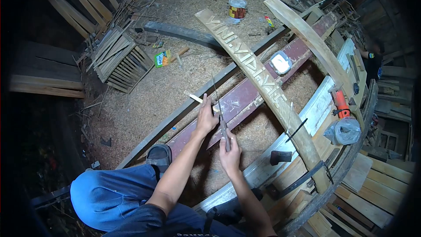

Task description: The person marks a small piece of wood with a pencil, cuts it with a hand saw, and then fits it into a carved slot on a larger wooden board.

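Note:
My left hand (207, 116) is closed on a narrow pale wood strip (196, 98), whose end sticks out past the fingers over the maroon plank (239, 99). In my right hand (230, 152) is the brown handle of a long thin-bladed hand tool (218, 98). Its blade points away from me, passing close beside my left fingers; seen nearly edge-on, it does not show whether it is a saw or a knife. Across the plank lies a long board (274, 96) with small wood pieces set along it in a zigzag pattern. A white-filled tub (280, 62) sits just beyond it.
A curved timber (307, 35) lies at the right. An orange power tool (340, 103) and a plastic bag (346, 131) rest on the bench side. Beyond are a paint can (237, 8) and a slatted wooden stack (123, 61) on shavings. Another person (373, 63) is at far right.

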Demonstrator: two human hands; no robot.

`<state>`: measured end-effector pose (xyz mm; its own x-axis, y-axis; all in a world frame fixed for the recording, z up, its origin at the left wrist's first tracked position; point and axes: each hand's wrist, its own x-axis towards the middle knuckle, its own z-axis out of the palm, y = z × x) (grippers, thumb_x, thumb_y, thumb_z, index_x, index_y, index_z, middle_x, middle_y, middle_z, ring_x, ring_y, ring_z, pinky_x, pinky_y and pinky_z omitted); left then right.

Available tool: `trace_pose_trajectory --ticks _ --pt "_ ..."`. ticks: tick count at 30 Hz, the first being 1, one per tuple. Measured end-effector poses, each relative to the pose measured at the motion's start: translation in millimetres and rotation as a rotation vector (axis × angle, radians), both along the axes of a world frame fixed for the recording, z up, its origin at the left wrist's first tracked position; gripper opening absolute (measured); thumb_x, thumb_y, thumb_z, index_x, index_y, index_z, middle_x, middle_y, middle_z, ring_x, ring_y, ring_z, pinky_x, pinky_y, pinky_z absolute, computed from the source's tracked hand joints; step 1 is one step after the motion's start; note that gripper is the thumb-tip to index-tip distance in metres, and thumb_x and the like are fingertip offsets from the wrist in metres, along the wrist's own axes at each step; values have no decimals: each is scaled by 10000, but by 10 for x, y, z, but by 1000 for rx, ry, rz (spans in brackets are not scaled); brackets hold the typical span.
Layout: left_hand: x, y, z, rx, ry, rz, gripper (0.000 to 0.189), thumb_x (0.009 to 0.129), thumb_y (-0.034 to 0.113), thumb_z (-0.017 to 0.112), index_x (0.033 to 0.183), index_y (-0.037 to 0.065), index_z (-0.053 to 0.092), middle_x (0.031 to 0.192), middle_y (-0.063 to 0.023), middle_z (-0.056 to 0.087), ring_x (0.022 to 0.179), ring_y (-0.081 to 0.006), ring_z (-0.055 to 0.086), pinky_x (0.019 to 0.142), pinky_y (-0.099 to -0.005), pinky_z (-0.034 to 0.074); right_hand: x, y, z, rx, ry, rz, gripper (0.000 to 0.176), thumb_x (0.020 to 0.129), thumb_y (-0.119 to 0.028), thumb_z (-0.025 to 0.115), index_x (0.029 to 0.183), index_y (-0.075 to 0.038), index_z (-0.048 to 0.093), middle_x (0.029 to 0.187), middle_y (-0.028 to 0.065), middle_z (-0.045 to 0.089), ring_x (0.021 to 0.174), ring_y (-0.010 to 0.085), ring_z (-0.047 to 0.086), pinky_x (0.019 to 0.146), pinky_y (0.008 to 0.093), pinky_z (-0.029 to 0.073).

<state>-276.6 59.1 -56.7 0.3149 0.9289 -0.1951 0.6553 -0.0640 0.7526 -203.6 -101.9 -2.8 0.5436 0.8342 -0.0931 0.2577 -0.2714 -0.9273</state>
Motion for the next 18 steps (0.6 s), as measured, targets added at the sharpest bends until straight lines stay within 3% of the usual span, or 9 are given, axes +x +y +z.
trace_pose_trajectory --ticks 2,4,11,14,16,18 --pt "7 11 -5 1 -17 10 796 748 7 710 1468 -108 390 1599 -324 263 1452 -431 359 1213 -408 315 16 -33 36 -43 -18 20 382 983 -191 601 1338 -49 600 1091 258 710 976 439 702 808 472 572" --pt "-18 -11 -7 10 -108 32 455 783 57 716 1204 5 551 1567 -391 250 1462 -477 310 1195 -459 312 7 -203 -56 90 -117 14 373 982 -189 601 1332 -60 605 1057 272 707 943 454 698 779 486 568" --pt "-23 -6 -61 33 -83 25 579 782 61 722 1320 -49 540 1574 -372 266 1479 -447 300 1213 -440 289 22 -65 -34 -1 -47 14 385 977 -212 618 1348 -110 608 933 269 709 819 437 713 670 493 566" --pt "-22 -21 -73 47 -88 40 543 777 66 728 1277 -53 552 1568 -370 284 1477 -450 303 1209 -444 292 15 -239 -20 49 -121 26 378 978 -209 619 1343 -113 610 877 275 698 781 443 705 634 502 554" --pt "-15 -10 -35 41 -85 37 535 776 66 728 1268 -50 555 1570 -367 284 1476 -449 307 1204 -444 299 13 -164 45 -73 -43 34 375 981 -205 616 1342 -106 607 887 279 698 808 452 702 651 499 555" --pt "-14 -36 -11 24 -82 36 526 774 66 728 1259 -48 557 1571 -364 284 1474 -447 312 1199 -444 306 46 -36 110 -93 18 49 370 989 -150 605 1330 -10 583 1116 288 691 1018 418 706 816 462 557"
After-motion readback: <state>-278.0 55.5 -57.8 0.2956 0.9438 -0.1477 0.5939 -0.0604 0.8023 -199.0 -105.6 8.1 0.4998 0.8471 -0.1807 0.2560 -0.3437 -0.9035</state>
